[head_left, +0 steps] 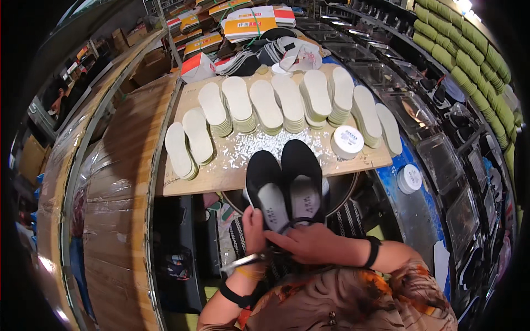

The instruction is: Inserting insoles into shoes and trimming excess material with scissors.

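Observation:
Two black slip-on shoes, a left shoe (264,171) and a right shoe (301,157), lie side by side with toes pointing away, over the board's near edge. Pale insoles (305,201) with dark print show inside them. My left hand (254,233) pinches the heel-side edge of the left shoe. At the heels, my right hand (309,243) is closed around the back of the right shoe, a finger reaching toward my left hand. By my left wrist is a shiny metal strip (243,265); its kind is unclear.
Stacks of cream insoles (266,105) stand in an arc on the wooden board (221,176), with white scraps (259,146) before them. A round white tub (348,141) stands right, another tub (409,179) beyond the board. Cardboard (118,204) lines the left; clear boxes (441,160) line the right.

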A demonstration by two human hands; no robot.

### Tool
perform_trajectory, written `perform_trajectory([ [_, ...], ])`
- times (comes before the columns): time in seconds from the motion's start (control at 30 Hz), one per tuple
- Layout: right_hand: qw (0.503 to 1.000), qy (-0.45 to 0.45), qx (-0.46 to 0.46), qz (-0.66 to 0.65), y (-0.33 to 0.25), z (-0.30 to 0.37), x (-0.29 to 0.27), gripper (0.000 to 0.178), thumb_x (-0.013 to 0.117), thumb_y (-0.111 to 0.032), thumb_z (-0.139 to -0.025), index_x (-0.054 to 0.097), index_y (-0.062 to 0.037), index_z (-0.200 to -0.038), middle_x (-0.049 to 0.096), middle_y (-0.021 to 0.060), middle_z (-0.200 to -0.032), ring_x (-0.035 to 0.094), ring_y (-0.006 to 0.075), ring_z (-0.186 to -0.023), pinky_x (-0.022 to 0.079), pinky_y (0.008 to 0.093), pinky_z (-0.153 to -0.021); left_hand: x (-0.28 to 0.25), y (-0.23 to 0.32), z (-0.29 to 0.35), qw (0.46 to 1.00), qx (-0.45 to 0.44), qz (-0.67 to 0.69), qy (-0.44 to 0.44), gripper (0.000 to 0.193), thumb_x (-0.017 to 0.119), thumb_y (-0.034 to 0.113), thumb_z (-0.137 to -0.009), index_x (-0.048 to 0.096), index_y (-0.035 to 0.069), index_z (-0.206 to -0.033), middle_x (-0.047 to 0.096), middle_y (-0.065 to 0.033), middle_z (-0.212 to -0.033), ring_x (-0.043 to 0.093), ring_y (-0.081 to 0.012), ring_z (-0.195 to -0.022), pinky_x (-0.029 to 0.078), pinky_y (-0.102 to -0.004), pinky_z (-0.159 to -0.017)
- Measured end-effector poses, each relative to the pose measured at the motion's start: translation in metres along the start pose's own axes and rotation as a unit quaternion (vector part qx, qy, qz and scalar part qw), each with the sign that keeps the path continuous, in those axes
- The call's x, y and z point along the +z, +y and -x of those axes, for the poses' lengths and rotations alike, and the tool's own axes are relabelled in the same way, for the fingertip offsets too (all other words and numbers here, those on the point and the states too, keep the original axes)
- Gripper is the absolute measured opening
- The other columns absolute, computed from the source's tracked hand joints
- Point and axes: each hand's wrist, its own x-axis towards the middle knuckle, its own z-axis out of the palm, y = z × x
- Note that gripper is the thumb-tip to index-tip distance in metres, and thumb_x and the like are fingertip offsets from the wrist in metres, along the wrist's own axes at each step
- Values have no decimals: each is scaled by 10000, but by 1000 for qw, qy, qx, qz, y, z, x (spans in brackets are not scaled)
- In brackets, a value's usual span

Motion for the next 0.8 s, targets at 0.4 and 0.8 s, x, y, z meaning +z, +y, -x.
perform_trajectory([
  [0.4,868,112,270,-401,58,53,23,535,718,-118,-687,451,-75,-1148,603,93,-939,621,188,-854,477,287,-751,-16,48,-20,845,126,-511,95,336,604,333,-792,627,-1,-832,593,-134,-663,574,-316,-571,475,-368,-610],
  [0.8,614,95,437,-650,125,112,36,442,651,-245,-779,488,-78,-1154,596,85,-724,564,151,-506,423,250,-426,-59,40,-14,625,288,-720,-92,175,638,119,-685,542,-1,-603,547,-185,-588,546,-365,-581,410,-387,-504],
])
